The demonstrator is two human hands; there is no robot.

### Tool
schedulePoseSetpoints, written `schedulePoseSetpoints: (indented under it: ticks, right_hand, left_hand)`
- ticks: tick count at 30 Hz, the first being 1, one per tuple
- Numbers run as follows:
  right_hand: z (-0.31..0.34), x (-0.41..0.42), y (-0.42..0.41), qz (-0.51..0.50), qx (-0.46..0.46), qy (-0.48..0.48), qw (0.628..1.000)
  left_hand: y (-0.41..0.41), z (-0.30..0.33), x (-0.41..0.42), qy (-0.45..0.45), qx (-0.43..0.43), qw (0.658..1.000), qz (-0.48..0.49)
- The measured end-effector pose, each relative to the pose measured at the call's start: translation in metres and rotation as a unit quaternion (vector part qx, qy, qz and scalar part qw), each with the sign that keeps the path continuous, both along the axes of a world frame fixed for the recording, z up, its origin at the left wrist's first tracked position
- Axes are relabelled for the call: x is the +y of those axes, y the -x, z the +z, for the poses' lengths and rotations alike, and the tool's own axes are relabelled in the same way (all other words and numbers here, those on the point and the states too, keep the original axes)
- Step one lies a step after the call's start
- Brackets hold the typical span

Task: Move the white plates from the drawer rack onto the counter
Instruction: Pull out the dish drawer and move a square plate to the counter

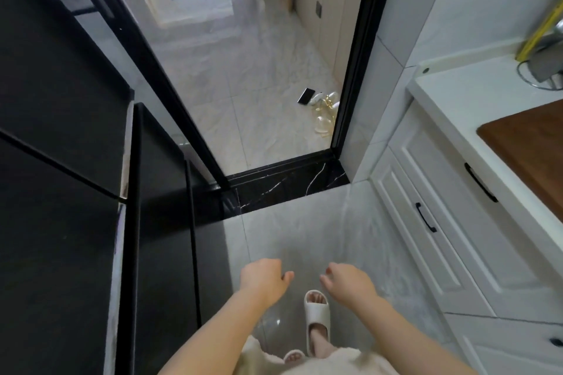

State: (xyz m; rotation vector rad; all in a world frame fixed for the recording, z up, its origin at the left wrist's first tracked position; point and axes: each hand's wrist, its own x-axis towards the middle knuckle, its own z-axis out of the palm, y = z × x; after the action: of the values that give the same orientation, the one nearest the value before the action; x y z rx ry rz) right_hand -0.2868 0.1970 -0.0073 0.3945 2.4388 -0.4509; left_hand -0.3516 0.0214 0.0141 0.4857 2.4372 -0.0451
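Note:
No white plates and no drawer rack show in the head view. My left hand (263,278) and my right hand (347,280) hang over the grey floor tiles, low in the middle of the frame, both holding nothing with fingers loosely curled. The white counter (451,91) runs along the right side, with white cabinet drawers (432,222) under it, all pushed in, with black handles.
A wooden cutting board (530,143) lies on the counter at right, and a wire holder (542,70) stands behind it. A tall black appliance (61,176) fills the left side. A black-framed glass doorway (274,173) opens ahead, with a phone (306,96) on the floor beyond it.

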Motion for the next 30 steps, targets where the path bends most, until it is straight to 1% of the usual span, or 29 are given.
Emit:
schedulePoseSetpoints:
  ticks: [9,13,16,19,23,27,30]
  right_hand:
    - [0.001,0.032,0.085,0.043,0.011,-0.007,0.999]
    - [0.0,0.036,0.111,0.047,0.012,-0.014,0.999]
    - [-0.002,0.038,0.134,0.031,0.011,-0.013,0.999]
    - [-0.005,0.036,0.157,-0.009,0.009,-0.015,1.0]
    - [-0.004,0.03,0.18,-0.094,0.008,-0.016,0.995]
    - [0.005,0.028,0.199,-0.189,0.001,-0.011,0.982]
    - [0.014,0.029,0.203,-0.257,0.001,-0.016,0.966]
  left_hand:
    - [0.073,0.006,0.027,-0.002,0.009,1.0,0.029]
    - [0.104,0.009,0.03,-0.005,0.018,1.0,0.021]
    - [0.134,0.009,0.033,-0.003,0.019,1.0,0.008]
    - [0.172,0.004,0.035,0.003,0.014,0.999,-0.028]
    - [0.229,0.004,0.045,0.011,0.015,0.993,-0.119]
    - [0.278,0.01,0.067,-0.002,0.006,0.979,-0.203]
    - [0.3,0.015,0.091,-0.019,-0.005,0.963,-0.269]
